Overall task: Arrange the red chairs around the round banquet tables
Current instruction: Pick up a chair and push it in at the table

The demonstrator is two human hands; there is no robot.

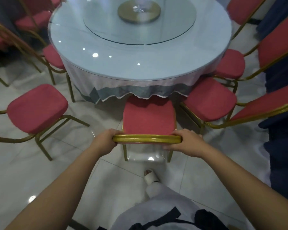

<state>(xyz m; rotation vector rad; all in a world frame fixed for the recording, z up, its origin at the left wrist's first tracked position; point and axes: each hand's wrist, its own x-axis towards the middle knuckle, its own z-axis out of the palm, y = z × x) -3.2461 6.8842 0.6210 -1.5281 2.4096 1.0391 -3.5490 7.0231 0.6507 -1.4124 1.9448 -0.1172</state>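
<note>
A red chair (pixel 148 117) with a gold frame stands right in front of me, its seat front tucked under the tablecloth of the round banquet table (pixel 106 68). My left hand (pixel 105 138) grips the left end of its gold backrest top. My right hand (pixel 186 141) grips the right end. A glass turntable (pixel 106 27) lies on the table top. Another red chair (pixel 37 107) stands to the left, turned away from the table edge. Two more red chairs, one (pixel 209 103) close on the right and one (pixel 231 63) behind it, sit against the table.
More red chairs crowd the far left (pixel 53 57) and far right (pixel 239 9). Dark blue cloth (pixel 283 146) hangs along the right edge. The floor (pixel 90 163) is glossy white tile. My foot in a white slipper (pixel 150 176) is just behind the held chair.
</note>
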